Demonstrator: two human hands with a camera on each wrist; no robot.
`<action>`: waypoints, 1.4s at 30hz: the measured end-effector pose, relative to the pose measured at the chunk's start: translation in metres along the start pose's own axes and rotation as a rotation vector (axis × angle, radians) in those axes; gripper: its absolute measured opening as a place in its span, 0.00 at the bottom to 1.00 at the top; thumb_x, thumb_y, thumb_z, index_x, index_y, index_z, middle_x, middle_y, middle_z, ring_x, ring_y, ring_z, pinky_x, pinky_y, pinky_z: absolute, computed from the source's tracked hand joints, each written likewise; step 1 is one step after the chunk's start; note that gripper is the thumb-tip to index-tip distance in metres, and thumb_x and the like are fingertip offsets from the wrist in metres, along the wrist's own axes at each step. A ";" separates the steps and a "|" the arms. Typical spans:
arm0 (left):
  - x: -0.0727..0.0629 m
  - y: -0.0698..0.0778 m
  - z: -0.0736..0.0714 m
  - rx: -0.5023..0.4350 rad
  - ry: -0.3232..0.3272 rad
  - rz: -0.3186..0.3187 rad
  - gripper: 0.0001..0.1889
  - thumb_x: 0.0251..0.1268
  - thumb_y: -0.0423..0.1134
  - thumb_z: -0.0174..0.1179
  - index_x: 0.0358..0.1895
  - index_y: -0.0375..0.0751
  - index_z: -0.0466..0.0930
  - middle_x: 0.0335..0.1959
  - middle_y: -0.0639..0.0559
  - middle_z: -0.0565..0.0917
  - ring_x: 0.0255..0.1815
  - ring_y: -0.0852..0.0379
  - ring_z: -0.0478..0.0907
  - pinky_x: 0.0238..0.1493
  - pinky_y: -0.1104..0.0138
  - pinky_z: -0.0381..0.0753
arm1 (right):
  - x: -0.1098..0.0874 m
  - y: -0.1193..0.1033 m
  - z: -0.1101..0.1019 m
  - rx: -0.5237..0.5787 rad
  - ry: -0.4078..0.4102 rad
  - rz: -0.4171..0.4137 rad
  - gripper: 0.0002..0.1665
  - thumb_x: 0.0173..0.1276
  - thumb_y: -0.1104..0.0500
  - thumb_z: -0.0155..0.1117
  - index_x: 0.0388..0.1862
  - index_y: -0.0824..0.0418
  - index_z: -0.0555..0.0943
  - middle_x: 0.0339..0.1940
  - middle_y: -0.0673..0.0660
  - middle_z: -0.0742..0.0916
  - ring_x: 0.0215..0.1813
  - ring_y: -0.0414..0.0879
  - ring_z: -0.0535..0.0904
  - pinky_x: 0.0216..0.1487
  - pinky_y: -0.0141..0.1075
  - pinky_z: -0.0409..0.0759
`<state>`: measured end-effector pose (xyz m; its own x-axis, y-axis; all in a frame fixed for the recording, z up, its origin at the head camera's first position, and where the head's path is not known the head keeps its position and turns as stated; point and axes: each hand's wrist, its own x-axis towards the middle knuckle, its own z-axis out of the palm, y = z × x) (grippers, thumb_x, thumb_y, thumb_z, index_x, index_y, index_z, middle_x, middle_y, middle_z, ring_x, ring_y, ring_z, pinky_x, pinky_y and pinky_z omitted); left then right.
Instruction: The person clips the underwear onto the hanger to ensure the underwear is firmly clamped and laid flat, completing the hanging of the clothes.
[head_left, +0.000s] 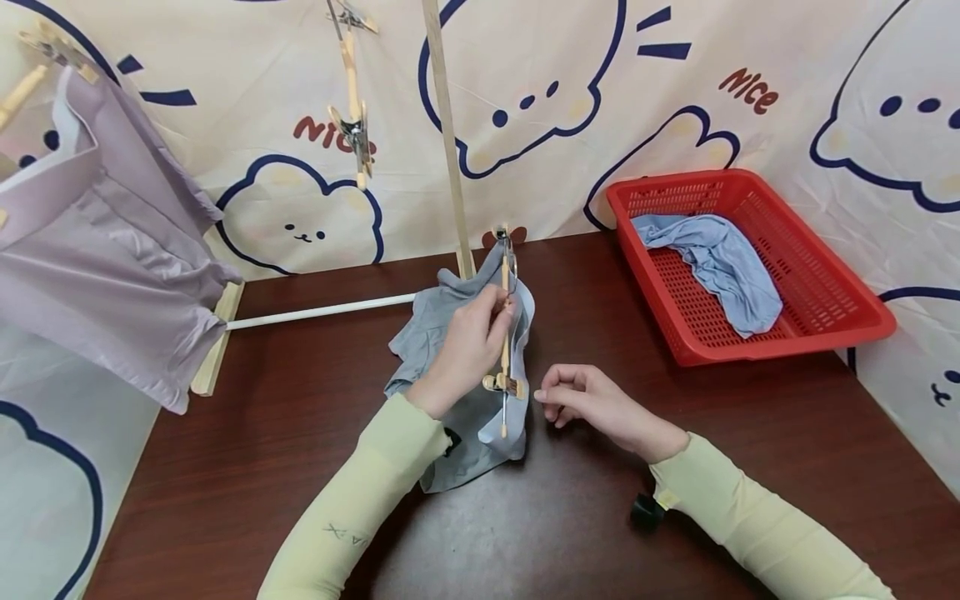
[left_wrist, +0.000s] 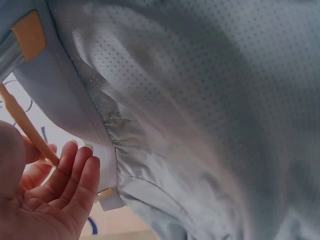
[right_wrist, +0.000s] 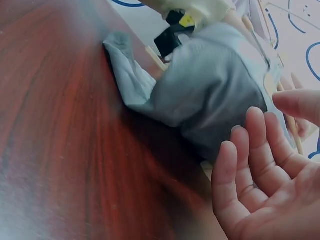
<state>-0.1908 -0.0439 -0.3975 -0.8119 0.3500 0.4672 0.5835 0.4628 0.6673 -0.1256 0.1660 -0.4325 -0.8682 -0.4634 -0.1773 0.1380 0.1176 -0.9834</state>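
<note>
My left hand [head_left: 471, 337] pinches the wooden bar of a clip hanger [head_left: 506, 354] and holds it up over the table. From the hanger hangs a grey garment [head_left: 467, 437] with a paler waistband, held by a metal-and-wood clip [head_left: 504, 384] at the near end and another at the far end. In the left wrist view, fingers [left_wrist: 75, 175] curl by the bar, beside the perforated grey cloth [left_wrist: 200, 100]. My right hand [head_left: 596, 408] hovers just right of the near clip, fingers loosely bent, with nothing in it; the right wrist view shows this palm [right_wrist: 270, 195] apart from the cloth.
A red plastic basket [head_left: 787, 346] with a light blue garment [head_left: 723, 258] stands at the back right. On the left, a lilac garment [head_left: 112, 233] hangs from clips. A rack with a wooden post [head_left: 448, 125] and white rod [head_left: 322, 312] stands behind; an unloaded clip hanger [head_left: 351, 79] hangs above.
</note>
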 end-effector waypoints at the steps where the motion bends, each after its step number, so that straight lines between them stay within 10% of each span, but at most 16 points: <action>1: -0.001 0.001 -0.003 -0.009 0.005 -0.002 0.05 0.80 0.34 0.53 0.48 0.37 0.76 0.32 0.51 0.79 0.26 0.57 0.72 0.28 0.65 0.73 | 0.001 -0.001 -0.001 -0.002 0.008 -0.001 0.10 0.74 0.59 0.63 0.39 0.67 0.78 0.30 0.61 0.83 0.35 0.56 0.80 0.41 0.45 0.84; 14: -0.016 0.008 -0.048 -0.072 0.041 -0.054 0.05 0.77 0.34 0.58 0.49 0.39 0.75 0.36 0.51 0.82 0.35 0.59 0.78 0.40 0.64 0.83 | 0.023 -0.028 -0.028 -0.023 0.109 -0.126 0.16 0.78 0.57 0.60 0.52 0.70 0.79 0.51 0.68 0.86 0.59 0.69 0.78 0.57 0.48 0.81; 22: -0.026 0.020 -0.078 -0.071 0.074 -0.023 0.06 0.74 0.33 0.61 0.48 0.39 0.77 0.35 0.53 0.84 0.35 0.60 0.79 0.35 0.64 0.82 | 0.037 -0.050 -0.040 0.023 0.158 -0.199 0.20 0.79 0.57 0.58 0.61 0.70 0.77 0.59 0.64 0.84 0.60 0.52 0.81 0.64 0.49 0.75; 42: -0.052 0.045 -0.138 0.004 0.175 0.017 0.03 0.72 0.28 0.62 0.43 0.34 0.78 0.32 0.53 0.87 0.29 0.56 0.83 0.32 0.75 0.77 | 0.073 -0.090 -0.032 0.025 0.203 -0.325 0.23 0.77 0.55 0.61 0.66 0.65 0.78 0.64 0.58 0.82 0.64 0.52 0.76 0.68 0.52 0.71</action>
<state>-0.1246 -0.1541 -0.3117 -0.7923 0.2113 0.5724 0.5971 0.4615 0.6561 -0.2169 0.1500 -0.3556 -0.9450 -0.2894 0.1524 -0.1503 -0.0298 -0.9882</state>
